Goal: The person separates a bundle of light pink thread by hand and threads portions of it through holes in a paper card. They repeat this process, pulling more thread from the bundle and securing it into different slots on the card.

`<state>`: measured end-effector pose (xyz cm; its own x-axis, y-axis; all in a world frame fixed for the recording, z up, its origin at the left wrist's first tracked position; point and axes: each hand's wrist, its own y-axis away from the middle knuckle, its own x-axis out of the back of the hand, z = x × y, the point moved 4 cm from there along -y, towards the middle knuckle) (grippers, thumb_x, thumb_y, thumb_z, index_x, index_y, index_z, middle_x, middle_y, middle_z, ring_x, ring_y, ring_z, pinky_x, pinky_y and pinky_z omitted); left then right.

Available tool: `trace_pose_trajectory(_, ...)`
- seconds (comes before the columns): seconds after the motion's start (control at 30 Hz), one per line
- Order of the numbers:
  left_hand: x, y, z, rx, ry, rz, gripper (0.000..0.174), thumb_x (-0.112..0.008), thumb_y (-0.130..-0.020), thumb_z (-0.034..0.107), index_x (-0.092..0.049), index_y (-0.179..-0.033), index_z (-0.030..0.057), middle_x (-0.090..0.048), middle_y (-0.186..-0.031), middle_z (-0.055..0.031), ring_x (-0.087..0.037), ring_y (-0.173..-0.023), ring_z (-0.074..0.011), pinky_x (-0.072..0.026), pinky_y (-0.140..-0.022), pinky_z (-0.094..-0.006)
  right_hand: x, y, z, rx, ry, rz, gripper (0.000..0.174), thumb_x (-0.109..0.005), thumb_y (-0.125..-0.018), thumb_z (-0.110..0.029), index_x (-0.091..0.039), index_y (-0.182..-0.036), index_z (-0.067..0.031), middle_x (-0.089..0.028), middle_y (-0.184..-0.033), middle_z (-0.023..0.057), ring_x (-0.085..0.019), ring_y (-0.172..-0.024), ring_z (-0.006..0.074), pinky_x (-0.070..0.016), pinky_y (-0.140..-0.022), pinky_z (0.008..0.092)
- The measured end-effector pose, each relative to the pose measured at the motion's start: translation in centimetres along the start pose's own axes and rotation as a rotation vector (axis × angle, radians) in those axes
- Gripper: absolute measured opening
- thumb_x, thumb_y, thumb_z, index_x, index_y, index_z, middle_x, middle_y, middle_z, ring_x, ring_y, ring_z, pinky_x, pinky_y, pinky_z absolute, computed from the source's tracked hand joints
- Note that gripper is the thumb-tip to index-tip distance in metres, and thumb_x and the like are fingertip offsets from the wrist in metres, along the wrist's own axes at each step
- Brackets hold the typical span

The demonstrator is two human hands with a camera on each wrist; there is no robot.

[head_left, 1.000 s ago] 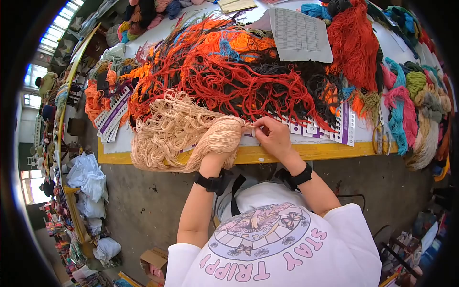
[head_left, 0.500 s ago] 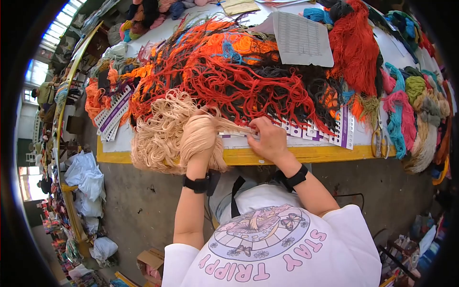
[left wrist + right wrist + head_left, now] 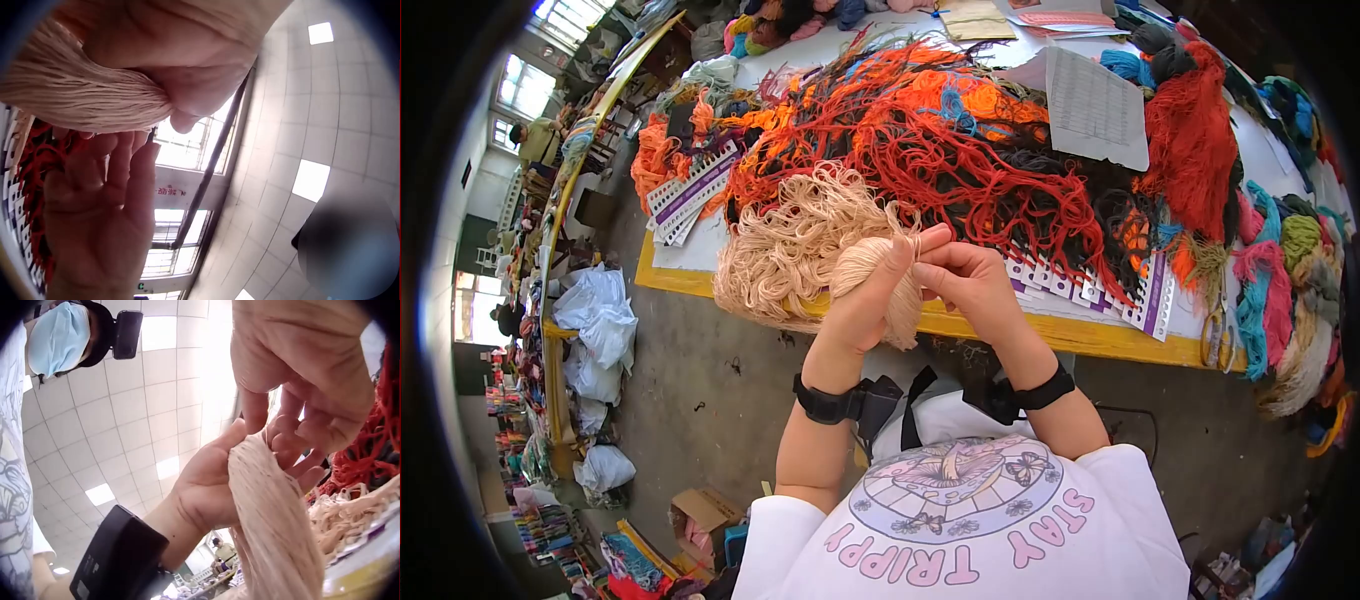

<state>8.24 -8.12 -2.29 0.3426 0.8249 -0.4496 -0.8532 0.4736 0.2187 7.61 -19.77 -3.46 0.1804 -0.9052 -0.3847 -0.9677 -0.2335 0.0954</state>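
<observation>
Your left hand [image 3: 860, 318] grips the pale yarn [image 3: 860, 264] by the yellow table edge [image 3: 1100, 335], and your right hand [image 3: 977, 287] pinches at its top. Hold the yarn snug and go slowly; it could tangle.

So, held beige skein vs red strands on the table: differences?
Colour: the beige skein is pale, the red strands vivid. Arrangement: the skein's threads run together; the red strands tangle. Place: the left hand holds the skein; the red strands lie on the table. Both are yarn.

Textile workshop, heaped coloured yarn [image 3: 990, 165], punched cards [image 3: 1157, 297], yellow-edged worktable [image 3: 1090, 339], gridded ceiling [image 3: 337, 128]
</observation>
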Motion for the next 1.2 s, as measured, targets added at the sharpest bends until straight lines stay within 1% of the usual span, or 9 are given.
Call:
trace_pose_trajectory(0.13,-0.6,0.2,0.6,-0.001,-0.016,0.026,0.057,-0.039,-0.091,0.043,-0.042,-0.124,-0.0042,-0.05,-0.121,-0.0138,-0.052,-0.106,-0.0194,-0.0442,-0.087,-0.0316,1.2,0.4,0.3,0.005,-0.063,0.04,0.012,-0.063,-0.081,-0.013,-0.064,-0.086,-0.0023,-0.062,-0.076,0.0004,-0.057,-0.066,0.0038,-0.0407,-0.049,0.017)
trace_pose_trajectory(0.23,-0.9,0.3,1.3,0.009,-0.041,0.053,0.054,-0.04,-0.092,0.041,-0.044,-0.121,-0.0044,-0.049,-0.121,-0.0139,-0.052,-0.105,-0.0195,-0.0449,-0.087,-0.0319,1.5,0.5,-0.4,0.091,-0.094,0.076,0.011,-0.062,-0.082,-0.015,-0.064,-0.085,-0.0038,-0.06,-0.073,-0.0017,-0.053,-0.061,0.0022,-0.0359,-0.046,0.0157)
trace_pose_trajectory(0.43,0.0,-0.1,0.6,0.028,0.101,0.065,0.049,-0.039,-0.092,0.038,-0.048,-0.118,-0.0031,-0.049,-0.122,-0.0144,-0.052,-0.106,-0.0203,-0.0458,-0.086,-0.0339,2.1,0.2,-0.1,0.088,-0.134,0.076,0.013,-0.063,-0.082,-0.017,-0.064,-0.084,-0.0039,-0.056,-0.066,-0.0041,-0.041,-0.051,0.0016,-0.0337,-0.045,0.0161)
trace_pose_trajectory(0.53,-0.1,-0.1,0.6,0.019,0.133,0.052,0.049,-0.038,-0.093,0.039,-0.048,-0.119,-0.0019,-0.049,-0.122,-0.0136,-0.051,-0.107,-0.0204,-0.0458,-0.086,-0.0344,2.2,0.1,0.3,0.053,-0.174,0.096,0.015,-0.064,-0.081,-0.018,-0.065,-0.085,-0.0031,-0.057,-0.067,-0.0033,-0.043,-0.053,0.0011,-0.0331,-0.045,0.0157)
trace_pose_trajectory(0.73,-0.4,-0.1,-0.1,0.042,0.072,0.069,0.051,-0.039,-0.092,0.04,-0.046,-0.12,-0.0012,-0.049,-0.122,-0.0124,-0.051,-0.107,-0.0192,-0.0462,-0.085,-0.0339,1.3,0.5,-0.7,0.032,-0.01,0.072,0.017,-0.065,-0.08,-0.016,-0.065,-0.087,-0.0013,-0.061,-0.074,-0.0001,-0.054,-0.063,0.0038,-0.0447,-0.051,0.0186)
trace_pose_trajectory(0.83,-0.6,-0.1,-0.2,0.054,0.061,0.051,0.05,-0.039,-0.092,0.04,-0.047,-0.119,-0.0011,-0.05,-0.12,-0.0118,-0.052,-0.105,-0.0186,-0.0463,-0.084,-0.0336,1.3,0.4,-0.3,0.03,0.021,0.079,0.014,-0.066,-0.078,-0.018,-0.065,-0.083,-0.005,-0.059,-0.068,-0.0037,-0.047,-0.054,0.0012,-0.0344,-0.046,0.0156)
trace_pose_trajectory(0.93,-0.4,-0.2,-0.2,0.041,0.075,0.052,0.049,-0.039,-0.092,0.039,-0.048,-0.118,-0.0012,-0.051,-0.119,-0.0114,-0.053,-0.103,-0.0184,-0.0464,-0.084,-0.0335,1.4,0.5,-0.2,0.06,-0.026,0.077,0.015,-0.065,-0.08,-0.016,-0.065,-0.085,-0.0022,-0.062,-0.081,-0.0001,-0.055,-0.067,0.0043,-0.0462,-0.053,0.0191)
trace_pose_trajectory(1.03,0.2,-0.2,-0.4,0.009,0.053,0.084,0.047,-0.038,-0.093,0.037,-0.048,-0.117,-0.0016,-0.052,-0.117,-0.0116,-0.053,-0.103,-0.0188,-0.0464,-0.084,-0.0337,1.9,0.5,0.1,0.125,-0.059,0.144,0.014,-0.063,-0.08,-0.017,-0.064,-0.085,-0.0035,-0.061,-0.082,-0.0004,-0.054,-0.064,0.0036,-0.0417,-0.049,0.0165)
trace_pose_trajectory(1.2,-0.5,-0.2,0.1,-0.027,0.143,0.059,0.046,-0.043,-0.092,0.037,-0.053,-0.112,-0.0021,-0.059,-0.103,-0.0098,-0.056,-0.094,-0.0166,-0.0485,-0.078,-0.0316,2.5,0.1,1.2,-0.099,-0.604,0.01,0.014,-0.063,-0.081,-0.017,-0.062,-0.086,-0.004,-0.06,-0.08,-0.0013,-0.053,-0.062,0.0036,-0.0398,-0.05,0.0166)
